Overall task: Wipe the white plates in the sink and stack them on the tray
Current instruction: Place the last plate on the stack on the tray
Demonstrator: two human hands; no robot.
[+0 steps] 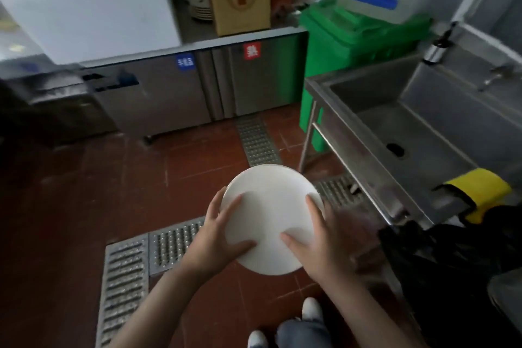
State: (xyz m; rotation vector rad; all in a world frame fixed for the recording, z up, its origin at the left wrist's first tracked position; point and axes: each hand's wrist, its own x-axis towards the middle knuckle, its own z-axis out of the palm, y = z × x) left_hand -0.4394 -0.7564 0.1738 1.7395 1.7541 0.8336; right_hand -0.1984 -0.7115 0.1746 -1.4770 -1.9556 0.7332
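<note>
I have the white plate [271,219] pinched between both hands, clear of the sink [418,133] and out over the red tile floor [70,206]. My left hand [219,237] clamps the rim at nine o'clock, thumb across the face; my right hand [319,237] does the same at three o'clock. I judge the two-sided hold steadies the smooth, glossy round disc for carrying. A yellow cloth [480,192] hangs on the steel sink edge at three o'clock. No tray is visible.
</note>
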